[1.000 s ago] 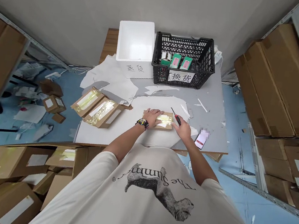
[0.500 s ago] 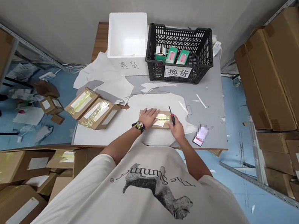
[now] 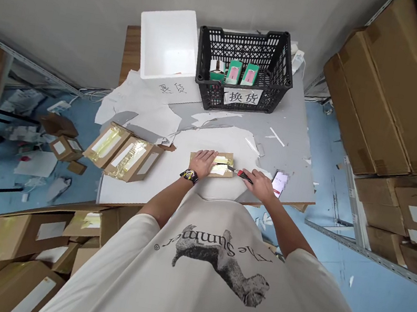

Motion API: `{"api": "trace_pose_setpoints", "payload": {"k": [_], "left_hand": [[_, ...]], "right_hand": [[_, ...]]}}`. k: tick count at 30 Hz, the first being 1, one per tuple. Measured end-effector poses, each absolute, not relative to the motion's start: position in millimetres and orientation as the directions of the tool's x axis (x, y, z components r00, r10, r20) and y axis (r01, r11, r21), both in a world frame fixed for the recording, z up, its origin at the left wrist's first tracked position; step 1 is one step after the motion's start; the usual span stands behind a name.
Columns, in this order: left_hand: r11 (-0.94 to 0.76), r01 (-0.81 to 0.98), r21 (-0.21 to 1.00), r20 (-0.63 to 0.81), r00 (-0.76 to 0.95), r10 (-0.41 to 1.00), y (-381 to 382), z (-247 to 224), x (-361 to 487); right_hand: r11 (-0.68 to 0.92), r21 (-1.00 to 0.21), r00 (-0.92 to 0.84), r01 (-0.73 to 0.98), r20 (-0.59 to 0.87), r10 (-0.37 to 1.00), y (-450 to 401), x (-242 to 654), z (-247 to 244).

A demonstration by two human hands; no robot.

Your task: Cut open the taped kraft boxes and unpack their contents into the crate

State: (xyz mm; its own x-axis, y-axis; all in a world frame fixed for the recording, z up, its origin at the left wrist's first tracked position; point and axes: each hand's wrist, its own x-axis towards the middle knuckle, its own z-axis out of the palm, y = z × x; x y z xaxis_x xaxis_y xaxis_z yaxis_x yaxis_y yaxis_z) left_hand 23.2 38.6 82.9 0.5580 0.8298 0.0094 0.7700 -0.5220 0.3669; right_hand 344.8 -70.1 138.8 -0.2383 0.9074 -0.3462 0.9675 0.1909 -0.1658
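Cardboard parcel [image 3: 211, 163] w/ shiny yellow tape [image 3: 221, 169] pressed on white sheet [image 3: 149, 178] by open left hand [image 3: 202, 163], near front edge of worktop [image 3: 292, 154]; red box cutter [image 3: 242, 174] gripped in closed right hand [image 3: 261, 185], blade at tape, too small to make out. Black crate [image 3: 242, 71] seen beyond.

On your work table [image 3: 293, 175], far end: a foam box [image 3: 168, 37] at left; a plastic crate [image 3: 248, 36] just beside it at right, with small boxes [image 3: 234, 72] inside. Nearer you: two cardboard parcels [image 3: 106, 145] side by side at left; a third parcel [image 3: 221, 164] at centre, under your left hand [image 3: 202, 162]. To its right: your right hand [image 3: 261, 185] holding a box cutter [image 3: 243, 174], then a phone [image 3: 278, 183]. Right of the table: cartons [image 3: 384, 111] on shelving. Left of you, below the table's near edge: an open carton [image 3: 19, 236] holding parcels.
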Motion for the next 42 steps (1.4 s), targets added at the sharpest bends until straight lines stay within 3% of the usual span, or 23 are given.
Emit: {"api": "trace_pose_setpoints", "payload": {"k": [18,42], "left_hand": [[-0.536,0.768,0.349,0.020,0.566,0.824,46,81,20],[-0.591,0.716,0.371,-0.023,0.644,0.765,59,83,47]], "right_hand": [[0.158,-0.049,-0.164,0.986,-0.382,0.909,-60,323,139],[0.081,-0.102,-0.118,0.991,-0.433,0.894,-69,311,152]]}}
